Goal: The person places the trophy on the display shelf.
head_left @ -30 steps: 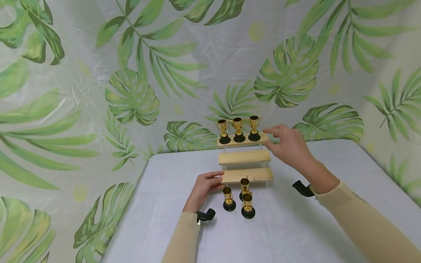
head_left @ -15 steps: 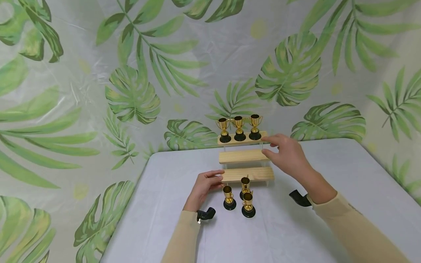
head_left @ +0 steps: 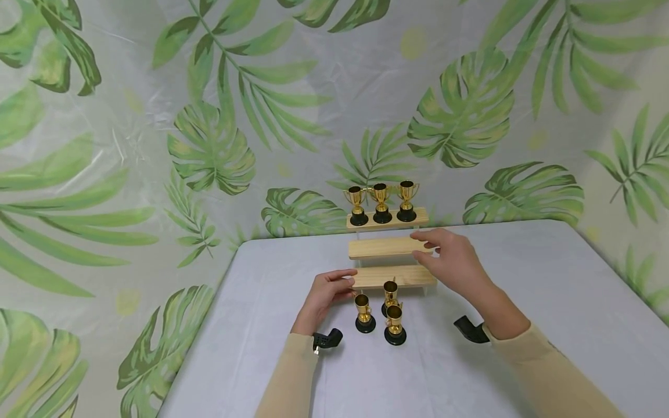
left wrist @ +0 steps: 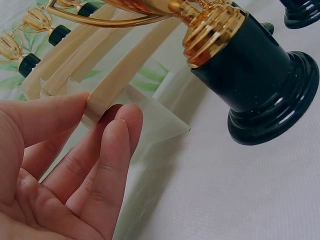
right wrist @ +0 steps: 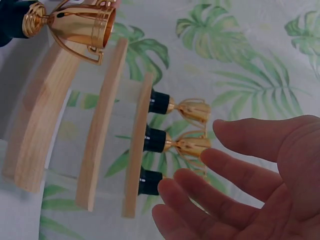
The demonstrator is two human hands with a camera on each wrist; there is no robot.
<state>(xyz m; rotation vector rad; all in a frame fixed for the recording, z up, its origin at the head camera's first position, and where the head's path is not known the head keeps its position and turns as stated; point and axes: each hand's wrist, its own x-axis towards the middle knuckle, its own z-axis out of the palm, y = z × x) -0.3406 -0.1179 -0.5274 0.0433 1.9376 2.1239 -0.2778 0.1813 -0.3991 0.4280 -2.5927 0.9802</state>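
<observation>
A three-step display stand has an upper wooden shelf (head_left: 422, 217), a middle shelf (head_left: 384, 248) and a lower shelf (head_left: 392, 277). My left hand (head_left: 325, 297) pinches the left end of the lower shelf; in the left wrist view, thumb and fingers meet at the board's end (left wrist: 102, 100). My right hand (head_left: 453, 260) is beside the middle shelf's right end, fingers apart and slightly bent, holding nothing. On the upper shelf three gold trophy cups stand upright in a row, the right one (head_left: 407, 200) nearest the shelf's right part.
Three more trophy cups stand on the white-covered table (head_left: 272, 348) before the stand: a left one (head_left: 364, 312), a back one (head_left: 389, 297) and a front one (head_left: 395, 325). A leaf-patterned sheet (head_left: 292, 116) hangs behind the table.
My right hand has come down and slightly left, from beside the upper shelf's right end to the middle shelf's. The left hand and the cups stay put.
</observation>
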